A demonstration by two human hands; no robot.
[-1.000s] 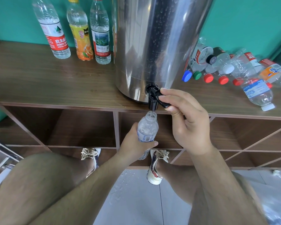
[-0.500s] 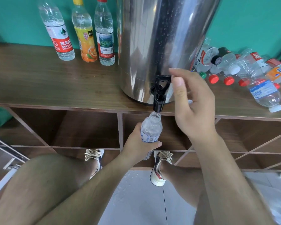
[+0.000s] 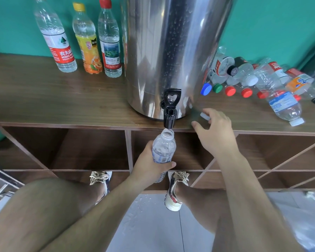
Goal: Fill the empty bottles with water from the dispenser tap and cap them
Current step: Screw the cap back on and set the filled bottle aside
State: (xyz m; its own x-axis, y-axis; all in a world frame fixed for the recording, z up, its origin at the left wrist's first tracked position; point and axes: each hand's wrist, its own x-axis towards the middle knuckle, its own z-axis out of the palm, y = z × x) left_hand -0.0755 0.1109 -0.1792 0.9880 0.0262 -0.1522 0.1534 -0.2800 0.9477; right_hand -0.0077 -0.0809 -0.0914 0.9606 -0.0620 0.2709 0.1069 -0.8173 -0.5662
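A steel water dispenser (image 3: pixel 167 51) stands on the wooden shelf top (image 3: pixel 44 99), and its black tap (image 3: pixel 169 108) has the lever upright. My left hand (image 3: pixel 149 168) grips a small clear bottle (image 3: pixel 164 148), uncapped, upright just below the spout and filled almost to the neck. My right hand (image 3: pixel 213 131) hovers over the shelf edge right of the tap, fingers loosely spread around a white cap (image 3: pixel 204 115) lying on the wood. Whether the fingers touch the cap is unclear.
Three capped bottles (image 3: pixel 85 39) stand at the back left against the teal wall. Several empty bottles (image 3: pixel 262 80) lie in a heap right of the dispenser. Open shelf compartments (image 3: pixel 91 148) sit below. My knees and shoes are over a wet tiled floor (image 3: pixel 149 224).
My right hand lifted the tap lever upright, let go of it, and moved down and right to the white cap. The bottle stays under the spout in my left hand.
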